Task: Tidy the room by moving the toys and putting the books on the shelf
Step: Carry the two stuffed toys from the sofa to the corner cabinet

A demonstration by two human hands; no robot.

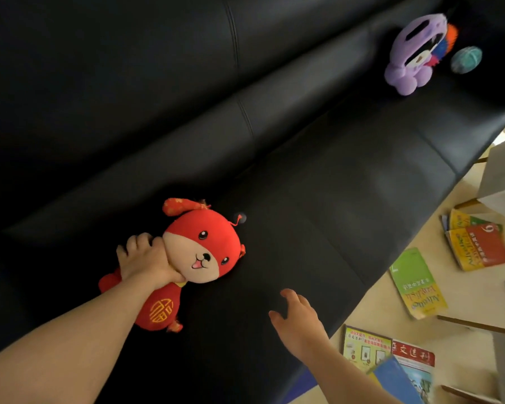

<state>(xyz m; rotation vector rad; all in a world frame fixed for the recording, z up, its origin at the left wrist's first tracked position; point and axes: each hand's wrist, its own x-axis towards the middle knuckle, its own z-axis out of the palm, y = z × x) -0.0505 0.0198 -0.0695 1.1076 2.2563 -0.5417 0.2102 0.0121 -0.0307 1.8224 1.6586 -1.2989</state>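
Gripping the red plush dog (204,249) by the neck with the left hand (140,259), as seen from the head camera: fingers (137,239) curled round the far side of the neck, thumb tucked under the chin, toy's head just right of the knuckles, body trailing back beneath the wrist. Resting on the seat of the black sofa (333,185), toward its near end; cannot tell whether lifted off the cushion yet. Holding nothing in the right hand (298,319), poised over the seat's front edge, well apart from the dog, with fingers (289,294) spread and loosely bent.

Judged as the toy-moving step, early in the job: purple plush toy (411,53) and green ball (466,59) side by side at the sofa's far end, books lying on the floor (464,290), among them a green book (417,284), a red and yellow book (478,249) and a few more books (391,354) by the right forearm. Next, probably: lift the dog clear of the cushion and carry it to wherever the toys gather, perhaps beside the purple one. Soft neck, so likely to squash under the grip; hold firmly and mind the dangling body. Then free both hands for the books; white furniture (502,176) at the right edge possibly the shelf, but not sure
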